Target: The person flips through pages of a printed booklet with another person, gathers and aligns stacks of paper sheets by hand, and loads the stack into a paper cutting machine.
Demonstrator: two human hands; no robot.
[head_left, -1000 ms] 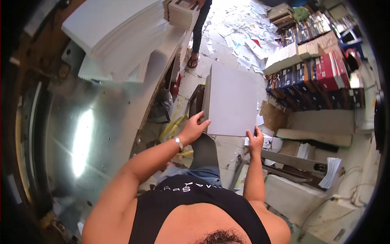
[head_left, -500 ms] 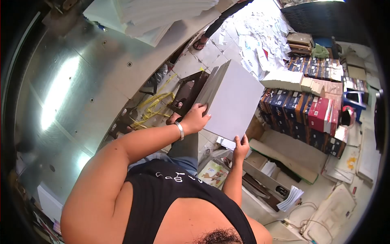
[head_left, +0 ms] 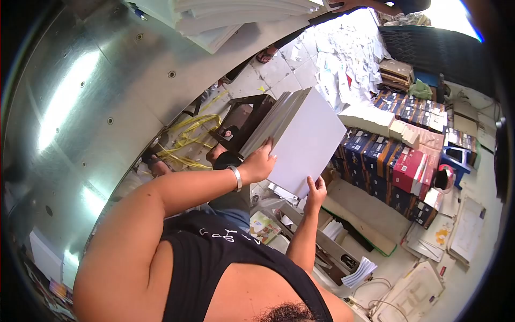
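A thick stack of large white paper sheets [head_left: 308,142] is tilted in front of me, its layered edges showing on the left. My left hand [head_left: 258,162], with a metal band at the wrist, grips the stack's near left edge. At the near right corner, my right hand [head_left: 316,194] holds on with the thumb over the top face; its other fingers are partly hidden. Behind the stack's left side stands a dark brown stool [head_left: 263,104]. Whether the stool bears any of the stack's weight, I cannot tell.
A metal table [head_left: 145,91] fills the left, with more paper [head_left: 236,24] at its far end. Yellow strapping [head_left: 185,142] lies on the floor. Boxed reams [head_left: 370,153] stand at right, and scattered paper [head_left: 346,59] lies beyond. Another person's hand [head_left: 348,5] shows at the top.
The view has shifted slightly. The stack sits a little lower and further left, with both hands still on it. Another person's hand and arm have appeared at the top.
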